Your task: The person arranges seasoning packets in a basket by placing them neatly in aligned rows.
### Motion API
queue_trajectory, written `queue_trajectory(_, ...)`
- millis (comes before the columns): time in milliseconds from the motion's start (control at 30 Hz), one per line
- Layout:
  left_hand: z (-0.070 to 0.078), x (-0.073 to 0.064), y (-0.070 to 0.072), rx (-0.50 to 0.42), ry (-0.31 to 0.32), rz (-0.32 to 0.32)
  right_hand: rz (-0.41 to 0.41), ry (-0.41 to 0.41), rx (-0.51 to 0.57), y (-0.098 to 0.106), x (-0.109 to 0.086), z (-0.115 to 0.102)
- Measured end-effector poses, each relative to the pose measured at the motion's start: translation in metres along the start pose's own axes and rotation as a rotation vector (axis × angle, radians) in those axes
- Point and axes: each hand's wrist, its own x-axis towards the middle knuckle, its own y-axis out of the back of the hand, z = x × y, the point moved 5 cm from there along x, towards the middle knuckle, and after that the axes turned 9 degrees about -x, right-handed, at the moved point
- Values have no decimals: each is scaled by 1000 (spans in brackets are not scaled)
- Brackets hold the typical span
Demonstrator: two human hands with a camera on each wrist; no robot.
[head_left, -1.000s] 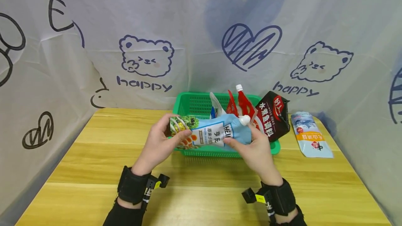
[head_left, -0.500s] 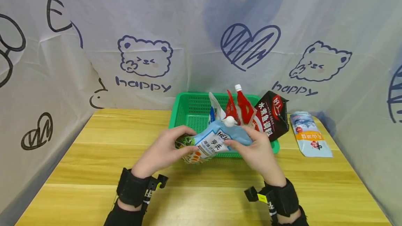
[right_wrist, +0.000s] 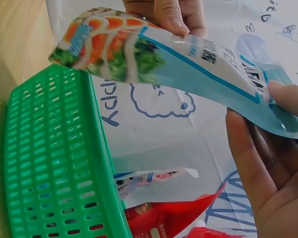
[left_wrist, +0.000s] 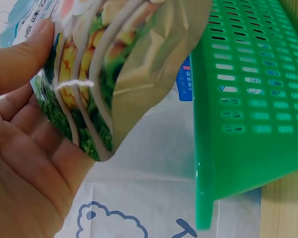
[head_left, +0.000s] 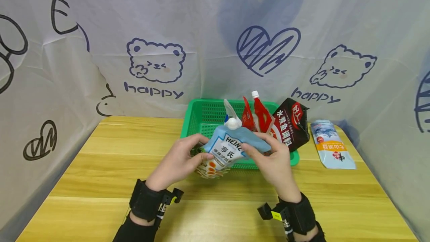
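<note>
Both hands hold a light blue Heinz salad dressing pouch with a white screw cap, tilted above the front of a green plastic basket. My left hand pinches its lower left edge, thumb on the printed front. On the upper right side, my right hand grips the pouch between thumb and fingers. Egg and salad pictures cover the lower part of the pouch in the left wrist view. The right wrist view shows the pouch stretched between the two hands.
In the basket stand a red pouch with white cap, another red packet, a whitish packet and a dark fish-seasoning bag leaning over the right rim. A blue-white salt packet lies on the wooden table at right.
The pouch has turned from nearly level to slanted, its cap swinging up and to the left. Its bottom end came down toward me, and my left hand moved right and slightly lower.
</note>
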Motion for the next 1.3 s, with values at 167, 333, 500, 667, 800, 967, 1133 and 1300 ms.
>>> queue_trajectory(167, -1, 1, -1, -74, -1, 2, -32, 51, 174, -7, -1, -1)
queue_trajectory(333, -5, 1, -3, -149, 36, -23, -59, 56, 218, -13, -1, 0)
queue_trajectory(500, -6, 0, 0, -139, 69, -25, -29, 46, 270, -14, -2, -2)
queue_trajectory(667, -6, 1, 3, -87, 83, -7, 31, 70, 292, -12, -2, -9)
queue_trajectory(800, -7, 1, 8, -58, 91, 39, 83, 102, 244, -14, 1, -17)
queue_trajectory(967, -11, -1, 16, 32, 109, 99, 164, 155, 62, -20, 10, -27)
queue_trajectory(1133, -21, -3, 19, 213, 172, 67, 212, 268, -219, -33, 23, -38)
queue_trajectory(1300, -31, -6, 16, 344, 264, -9, 186, 332, -393, -48, 37, -47)
